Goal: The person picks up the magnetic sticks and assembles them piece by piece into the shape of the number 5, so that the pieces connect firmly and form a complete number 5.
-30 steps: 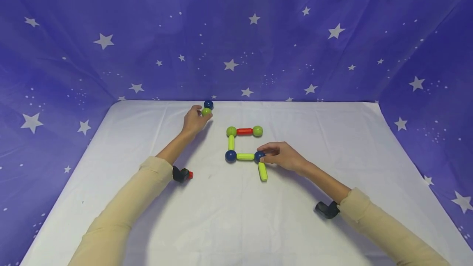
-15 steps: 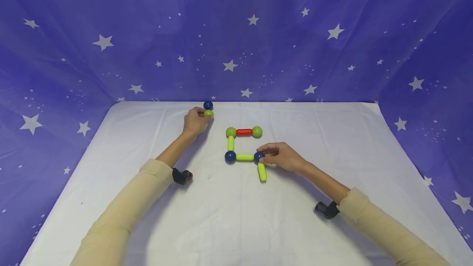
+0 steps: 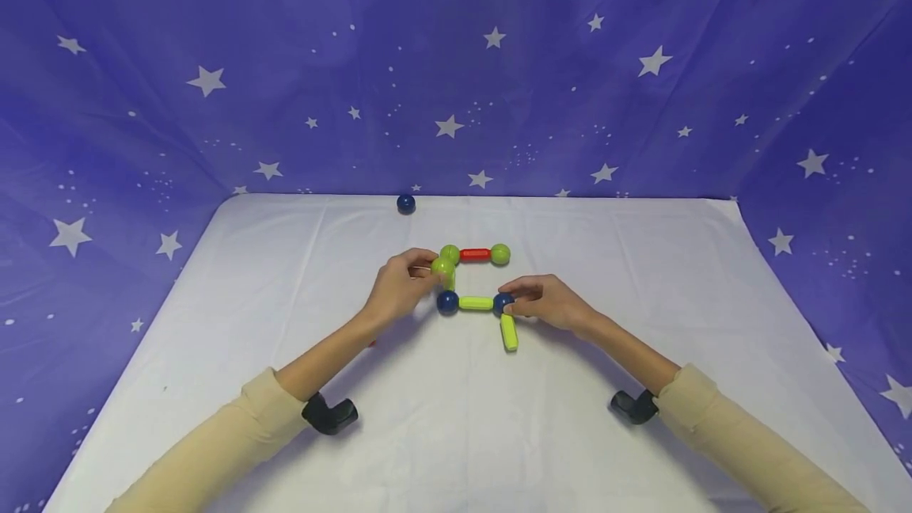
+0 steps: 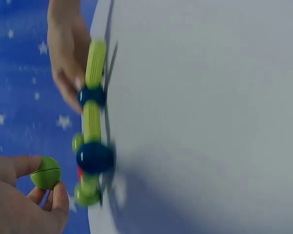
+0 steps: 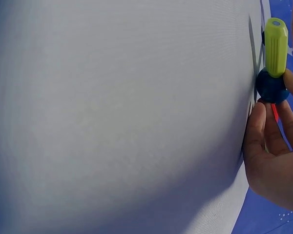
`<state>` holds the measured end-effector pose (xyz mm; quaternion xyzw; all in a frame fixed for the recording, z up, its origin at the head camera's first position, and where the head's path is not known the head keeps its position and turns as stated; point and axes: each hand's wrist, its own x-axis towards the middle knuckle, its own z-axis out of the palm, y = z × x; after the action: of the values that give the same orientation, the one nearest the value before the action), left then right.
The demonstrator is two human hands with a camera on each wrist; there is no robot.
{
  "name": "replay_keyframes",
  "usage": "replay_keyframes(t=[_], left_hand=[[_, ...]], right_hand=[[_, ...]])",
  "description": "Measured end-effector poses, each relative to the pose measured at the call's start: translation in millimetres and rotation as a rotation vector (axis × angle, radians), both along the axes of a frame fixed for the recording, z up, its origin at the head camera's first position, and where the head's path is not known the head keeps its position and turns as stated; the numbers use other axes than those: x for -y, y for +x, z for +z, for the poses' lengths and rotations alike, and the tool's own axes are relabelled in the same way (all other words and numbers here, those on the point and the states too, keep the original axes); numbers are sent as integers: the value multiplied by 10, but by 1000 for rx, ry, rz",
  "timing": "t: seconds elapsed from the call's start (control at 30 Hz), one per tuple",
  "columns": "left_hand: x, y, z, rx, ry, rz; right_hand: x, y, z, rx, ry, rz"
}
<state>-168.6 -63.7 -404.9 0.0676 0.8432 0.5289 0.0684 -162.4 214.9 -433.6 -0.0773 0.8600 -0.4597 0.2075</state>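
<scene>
Long beige sleeves (image 3: 235,434) on both arms, black wrist cams (image 3: 329,413), bare hands.

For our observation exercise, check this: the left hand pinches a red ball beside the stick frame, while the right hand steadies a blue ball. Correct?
Not quite. The ball pinched by the left hand is green, not red, as the left wrist view shows. The right hand does steady a blue ball of the frame.

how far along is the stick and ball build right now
Already joined on the white table: two green balls linked by a red stick, then green sticks and two blue balls forming a partial frame. In hand: the left hand pinches a loose green ball; the right hand steadies the blue ball. Unused: a spare blue ball.
</scene>
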Motion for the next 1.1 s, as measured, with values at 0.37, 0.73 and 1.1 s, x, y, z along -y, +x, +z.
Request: replay_keyframes(t=[0.37,0.73,1.1], left_hand=[[-303,606,-142,49,87,-225],[-548,826,-382,29,113,-356],[-682,863,-449,4,122,-349]], right_hand=[[-11,5,4,0,-40,17],[-12,7,10,-5,-35,16],[-13,2,0,-24,-24,22]])
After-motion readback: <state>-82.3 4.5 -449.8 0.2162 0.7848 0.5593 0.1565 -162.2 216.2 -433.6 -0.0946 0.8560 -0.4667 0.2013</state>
